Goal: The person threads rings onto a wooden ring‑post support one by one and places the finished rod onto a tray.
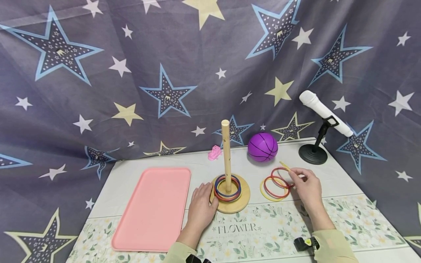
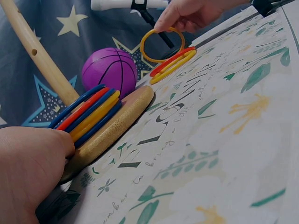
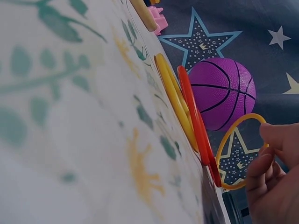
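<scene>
My left hand (image 1: 201, 204) lies at the left edge of a wooden ring-toss stand (image 1: 227, 157), its fingers extended and its thumb against the round base. Several blue, red and yellow rings (image 2: 88, 112) are stacked around the post, down at the base. Between thumb and fingers, my right hand (image 1: 307, 186) pinches a yellow ring (image 3: 252, 115), which stands nearly upright above the table. Just left of that hand, red rings (image 3: 198, 121) and yellow rings (image 3: 173, 100) lie overlapping on the tabletop.
A pink tray (image 1: 152, 212) lies left of my left hand. Behind the stand are a small pink toy (image 1: 215, 152) and a purple ball (image 1: 262, 147). At the back right, a white microphone (image 1: 325, 113) sits on a black stand (image 1: 313, 154). A star-patterned curtain (image 1: 197, 54) hangs behind.
</scene>
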A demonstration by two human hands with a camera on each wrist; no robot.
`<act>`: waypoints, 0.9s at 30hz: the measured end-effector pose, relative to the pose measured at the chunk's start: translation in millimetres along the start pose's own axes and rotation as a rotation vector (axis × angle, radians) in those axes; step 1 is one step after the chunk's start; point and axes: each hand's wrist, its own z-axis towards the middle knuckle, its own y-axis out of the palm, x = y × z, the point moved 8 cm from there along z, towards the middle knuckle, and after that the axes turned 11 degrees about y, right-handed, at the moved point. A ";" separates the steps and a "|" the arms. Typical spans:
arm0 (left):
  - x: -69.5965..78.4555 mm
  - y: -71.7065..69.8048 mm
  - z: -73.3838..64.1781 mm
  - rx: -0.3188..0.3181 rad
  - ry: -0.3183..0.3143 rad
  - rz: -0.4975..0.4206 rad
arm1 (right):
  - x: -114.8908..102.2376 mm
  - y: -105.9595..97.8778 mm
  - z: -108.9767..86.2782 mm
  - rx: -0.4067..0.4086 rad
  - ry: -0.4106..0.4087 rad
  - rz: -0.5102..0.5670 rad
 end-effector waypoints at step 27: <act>-2.3 2.7 1.0 -0.013 -0.010 0.000 | -35.8 -13.4 -10.3 -0.052 0.055 0.203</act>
